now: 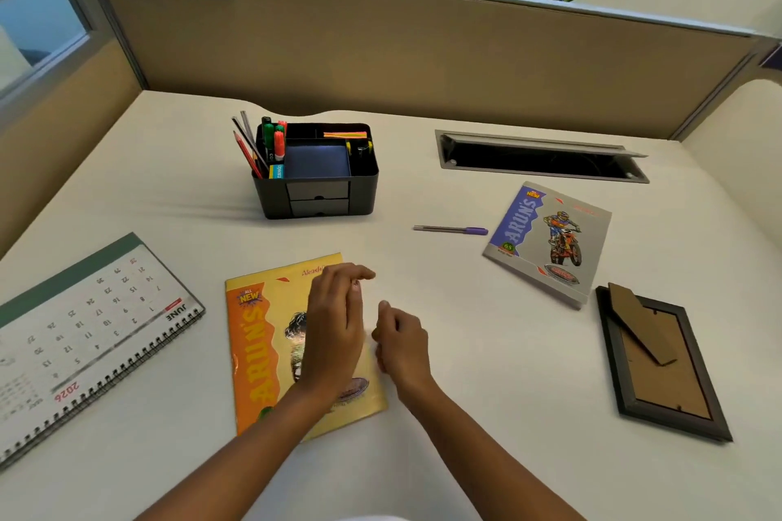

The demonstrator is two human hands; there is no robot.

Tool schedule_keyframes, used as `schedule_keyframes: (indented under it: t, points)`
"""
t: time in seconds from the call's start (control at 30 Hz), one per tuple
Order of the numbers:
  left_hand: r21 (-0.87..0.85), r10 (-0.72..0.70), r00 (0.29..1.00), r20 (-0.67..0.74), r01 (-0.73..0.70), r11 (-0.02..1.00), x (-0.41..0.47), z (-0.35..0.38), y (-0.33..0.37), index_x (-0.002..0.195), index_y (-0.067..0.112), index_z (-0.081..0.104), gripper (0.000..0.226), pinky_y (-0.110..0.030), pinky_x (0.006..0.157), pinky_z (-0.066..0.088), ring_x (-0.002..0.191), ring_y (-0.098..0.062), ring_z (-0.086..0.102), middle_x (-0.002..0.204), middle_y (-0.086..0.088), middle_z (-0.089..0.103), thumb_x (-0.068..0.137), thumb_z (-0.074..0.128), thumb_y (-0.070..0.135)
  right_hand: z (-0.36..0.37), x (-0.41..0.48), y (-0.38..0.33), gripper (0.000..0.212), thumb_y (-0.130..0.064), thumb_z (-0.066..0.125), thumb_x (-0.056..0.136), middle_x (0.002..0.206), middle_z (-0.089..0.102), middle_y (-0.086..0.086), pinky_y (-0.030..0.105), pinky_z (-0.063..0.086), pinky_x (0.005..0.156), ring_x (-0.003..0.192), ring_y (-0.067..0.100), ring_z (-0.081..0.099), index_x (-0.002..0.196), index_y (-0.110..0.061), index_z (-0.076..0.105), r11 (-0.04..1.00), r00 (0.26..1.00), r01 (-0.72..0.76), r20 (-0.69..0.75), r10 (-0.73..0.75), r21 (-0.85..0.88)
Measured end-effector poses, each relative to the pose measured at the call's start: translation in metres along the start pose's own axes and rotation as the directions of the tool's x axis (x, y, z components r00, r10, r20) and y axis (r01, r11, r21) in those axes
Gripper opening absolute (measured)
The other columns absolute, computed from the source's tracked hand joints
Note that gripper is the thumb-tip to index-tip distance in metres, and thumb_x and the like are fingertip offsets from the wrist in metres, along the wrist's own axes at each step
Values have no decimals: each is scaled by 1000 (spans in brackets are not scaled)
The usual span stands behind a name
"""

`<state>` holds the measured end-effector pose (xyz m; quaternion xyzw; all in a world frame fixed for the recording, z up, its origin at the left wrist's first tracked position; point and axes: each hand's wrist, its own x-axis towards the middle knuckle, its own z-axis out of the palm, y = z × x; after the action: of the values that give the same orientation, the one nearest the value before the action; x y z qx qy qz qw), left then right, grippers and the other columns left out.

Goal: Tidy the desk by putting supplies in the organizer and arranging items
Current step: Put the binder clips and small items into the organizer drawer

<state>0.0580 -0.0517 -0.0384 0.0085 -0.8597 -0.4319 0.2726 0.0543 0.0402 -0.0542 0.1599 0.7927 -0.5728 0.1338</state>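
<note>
Over the yellow-orange ARUN'S notebook (262, 351), the left grip (334, 330) hangs relaxed, empty. Beside its right edge the right grip (402, 347) curls loosely, empty.

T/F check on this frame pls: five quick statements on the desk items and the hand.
1. The purple capped pen lies on the cream desk, outside the black plastic organizer. True.
2. The dark wooden picture frame stands upright. False: it lies face down, with its back stand showing.
3. The left hand is over the yellow-orange notebook. True.
4. The grey motorbike notebook is inside the organizer. False: it lies on the desk.
5. The spiral-bound calendar shows March. False: it shows JUNE.
</note>
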Motion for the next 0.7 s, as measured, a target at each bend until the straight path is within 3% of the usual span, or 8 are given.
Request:
schedule_keyframes:
  t: [0.1, 0.23, 0.33, 0.47, 0.7]
  points:
    - [93, -43, 999, -2, 43, 995, 26, 2, -27, 114, 16, 59, 33, -20, 89, 40, 106, -13, 50, 113, -1, 59, 97, 31, 21, -3, 14, -9, 51, -35, 40, 99, 70, 62, 21, 31, 40, 55, 46, 2, 52, 72, 6, 54, 984, 983, 169, -62, -172, -57]
    - [300, -72, 997, -8, 71, 951, 57, 5, -56, 125, 12, 53, 33, -31, 87, 42, 108, -21, 51, 121, -7, 57, 95, 39, 19, -7, 35, -20, 48, -31, 40, 99, 66, 52, 27, 31, 30, 57, 54, 15, 41, 68, 5, 43, 960, 960, 262, -76, -270, -101]
    - [462, -55, 997, 48, 26, 887, 76, 12, -72, 132, 7, 48, 42, -36, 86, 47, 112, -26, 51, 127, -11, 54, 90, 53, 11, -6, 49, -29, 45, -26, 42, 100, 58, 42, 18, 32, 25, 55, 55, 15, 33, 64, 3, 42, 933, 938, 337, -38, -344, -126]
    - [584, -81, 990, 113, -1, 812, 97, 24, -90, 133, 2, 47, 63, -34, 81, 51, 105, -29, 55, 128, -14, 54, 74, 67, -5, -2, 72, -36, 45, -26, 42, 100, 62, 48, 23, 32, 28, 56, 57, 17, 37, 66, 4, 45, 934, 939, 338, -25, -342, -115]
    - [666, -82, 992, 91, 0, 746, 117, 37, -101, 125, 5, 56, 57, -31, 69, 52, 93, -28, 59, 120, -13, 60, 70, 70, -4, 8, 104, -39, 46, -29, 42, 100, 59, 47, 16, 32, 30, 56, 57, 17, 38, 66, 2, 46, 942, 946, 323, -8, -325, -96]
